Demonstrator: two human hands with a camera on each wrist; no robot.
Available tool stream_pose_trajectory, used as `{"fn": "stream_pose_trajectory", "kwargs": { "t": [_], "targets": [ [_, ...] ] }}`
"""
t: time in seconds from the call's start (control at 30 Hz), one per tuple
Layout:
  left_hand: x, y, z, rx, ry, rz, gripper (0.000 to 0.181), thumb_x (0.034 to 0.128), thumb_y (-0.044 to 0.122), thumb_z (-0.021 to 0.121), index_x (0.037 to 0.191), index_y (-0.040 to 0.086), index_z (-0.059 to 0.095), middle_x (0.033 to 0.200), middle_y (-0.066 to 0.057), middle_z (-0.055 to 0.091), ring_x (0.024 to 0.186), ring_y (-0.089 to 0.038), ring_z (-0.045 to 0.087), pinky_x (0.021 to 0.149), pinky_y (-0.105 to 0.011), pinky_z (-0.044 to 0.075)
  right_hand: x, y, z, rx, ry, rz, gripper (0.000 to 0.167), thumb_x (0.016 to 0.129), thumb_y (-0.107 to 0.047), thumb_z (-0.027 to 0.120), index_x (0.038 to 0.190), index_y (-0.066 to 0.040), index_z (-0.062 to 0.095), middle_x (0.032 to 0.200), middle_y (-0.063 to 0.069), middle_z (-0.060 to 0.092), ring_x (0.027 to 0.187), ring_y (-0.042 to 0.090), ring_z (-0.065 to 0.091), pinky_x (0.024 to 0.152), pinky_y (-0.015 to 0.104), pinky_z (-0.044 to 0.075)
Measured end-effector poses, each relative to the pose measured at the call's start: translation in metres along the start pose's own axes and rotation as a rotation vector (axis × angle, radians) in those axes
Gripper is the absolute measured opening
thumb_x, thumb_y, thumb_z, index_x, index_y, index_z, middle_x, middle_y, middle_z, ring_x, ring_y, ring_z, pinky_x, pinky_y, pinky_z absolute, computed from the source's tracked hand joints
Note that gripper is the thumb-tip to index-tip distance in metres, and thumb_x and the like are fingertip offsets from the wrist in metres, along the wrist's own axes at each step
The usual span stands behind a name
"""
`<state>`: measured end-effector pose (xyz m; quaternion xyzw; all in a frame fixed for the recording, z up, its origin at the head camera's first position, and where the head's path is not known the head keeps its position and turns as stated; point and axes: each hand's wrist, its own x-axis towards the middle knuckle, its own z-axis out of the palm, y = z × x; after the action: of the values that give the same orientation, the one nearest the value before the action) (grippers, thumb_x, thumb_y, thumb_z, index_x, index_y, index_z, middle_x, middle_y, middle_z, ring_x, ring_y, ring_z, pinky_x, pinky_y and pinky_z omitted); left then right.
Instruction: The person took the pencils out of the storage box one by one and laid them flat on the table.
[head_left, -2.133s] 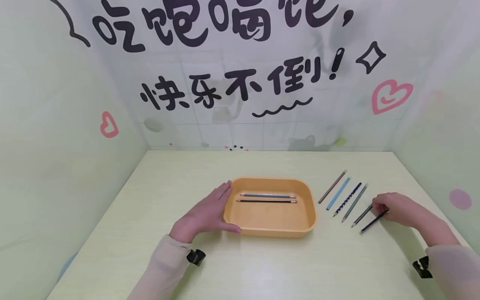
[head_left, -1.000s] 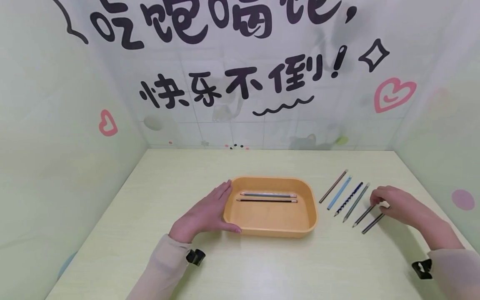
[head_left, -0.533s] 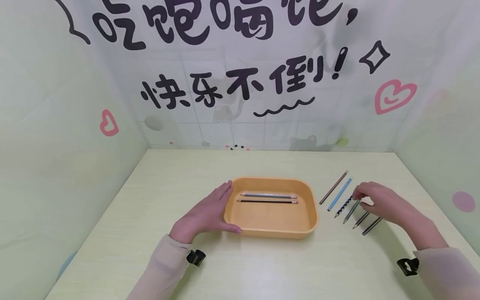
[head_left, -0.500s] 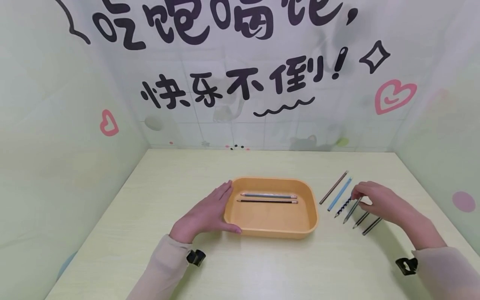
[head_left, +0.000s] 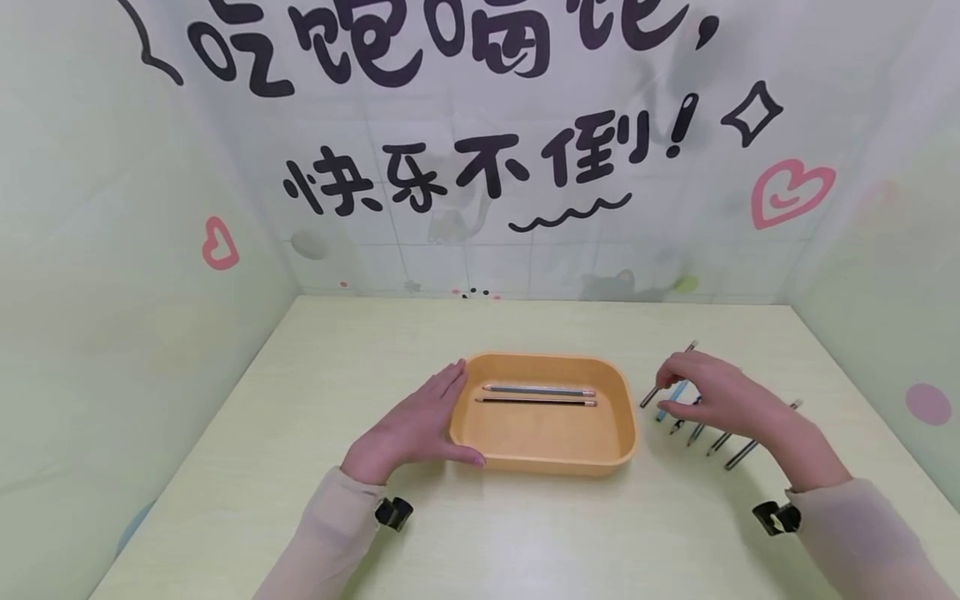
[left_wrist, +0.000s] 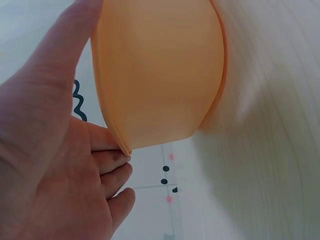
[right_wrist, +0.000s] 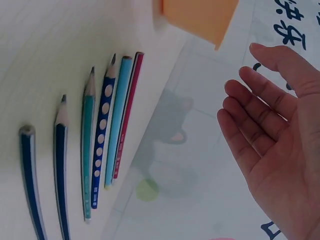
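My left hand [head_left: 405,433] rests against the left end of an orange tray [head_left: 547,465], its thumb along the front rim and its fingers at the back corner. Two pencils lie in the tray, a grey-blue pencil [head_left: 536,391] and a black pencil [head_left: 532,402]. Over the row of pencils at the right hovers my right hand [head_left: 720,396], fingers apart and nothing held. In the right wrist view the row shows a red pencil [right_wrist: 130,110], a light blue pencil [right_wrist: 119,120], a dotted blue pencil [right_wrist: 102,130], a teal pencil [right_wrist: 88,150] and two dark blue pencils [right_wrist: 61,170].
Everything stands on a pale wood-grain table [head_left: 540,542]. Printed white wall sheets [head_left: 480,267] close off the back and both sides. A black wrist camera [head_left: 393,512] is strapped at the left sleeve, and another camera [head_left: 777,517] at the right.
My right hand has let go of the dark pencil at the near end of the row and moved leftward over the other pencils toward the tray. The left hand has stayed in place.
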<state>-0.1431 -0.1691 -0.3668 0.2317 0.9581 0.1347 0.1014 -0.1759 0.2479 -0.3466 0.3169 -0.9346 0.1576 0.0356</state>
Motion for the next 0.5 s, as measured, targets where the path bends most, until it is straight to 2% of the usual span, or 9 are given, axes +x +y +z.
{"fn": "stream_pose_trajectory", "kwargs": {
  "t": [0.17, 0.37, 0.5],
  "targets": [
    [0.0, -0.001, 0.0, 0.003, 0.001, -0.001, 0.13, 0.0706, 0.07, 0.075, 0.159, -0.001, 0.012, 0.169, -0.014, 0.004, 0.157, -0.03, 0.007, 0.129, -0.043, 0.017, 0.014, -0.016, 0.002, 0.027, 0.002, -0.038, 0.019, 0.084, -0.019, 0.079, 0.097, -0.019, 0.065, 0.095, -0.012, 0.063, 0.094, 0.012, 0.064, 0.083, 0.037, 0.059],
    [0.0, -0.001, 0.0, 0.009, -0.001, -0.003, 0.13, 0.0705, 0.07, 0.075, 0.159, -0.001, 0.012, 0.169, -0.014, 0.004, 0.157, -0.03, 0.007, 0.129, -0.043, 0.017, 0.029, -0.033, 0.005, 0.089, -0.037, -0.051, 0.021, 0.086, -0.016, 0.077, 0.103, -0.011, 0.067, 0.1, -0.002, 0.066, 0.099, 0.02, 0.064, 0.086, 0.039, 0.059],
    [-0.001, -0.001, 0.0, 0.009, -0.004, -0.003, 0.13, 0.0707, 0.071, 0.075, 0.158, -0.001, 0.012, 0.169, -0.014, 0.004, 0.157, -0.03, 0.006, 0.129, -0.043, 0.016, 0.039, -0.042, 0.012, 0.128, -0.058, -0.059, 0.02, 0.087, -0.016, 0.076, 0.104, -0.011, 0.066, 0.101, 0.002, 0.067, 0.1, 0.022, 0.063, 0.089, 0.043, 0.058]
  ]
}}
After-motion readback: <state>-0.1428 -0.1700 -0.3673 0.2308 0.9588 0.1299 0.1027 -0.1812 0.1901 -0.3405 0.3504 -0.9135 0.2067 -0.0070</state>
